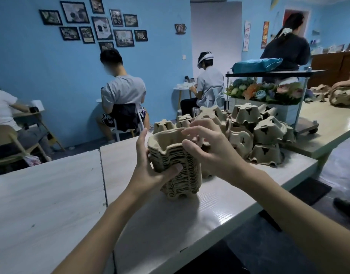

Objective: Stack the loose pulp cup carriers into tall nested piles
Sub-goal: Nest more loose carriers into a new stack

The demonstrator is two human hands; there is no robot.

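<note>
- Step in hand: building up the nested pile (182, 175); it is already many carriers deep and stands on the worktop (170, 224) near the front edge, right in front of the person.
- The pile's top leans a little to the person's left; the layers look tightly seated along the visible side.
- Left hand (150, 169) grips the pile at mid-height: the thumb (175, 169) presses into the front notch and the fingers wrap round the far left side.
- Right hand (207, 147) is at the pile's upper right rim with its fingers (192, 131) spread and loosely curled. It holds no carrier that I can see, and I cannot tell whether the fingertips touch the rim.
- My read: the top carrier has just been seated or is being squared up, with no new piece in transit.
- The supply of loose carriers (267, 131) is heaped behind and to the right of the pile, mostly upside down, some tipped on edge.
- Next move calls for the right hand to reach back to the heap, take one carrier, match its orientation to the pile and press it down while the left hand steadies.
- Risk: a lean that grows with height.
- Plenty of carriers are left, so the task is mid-way at best.
</note>
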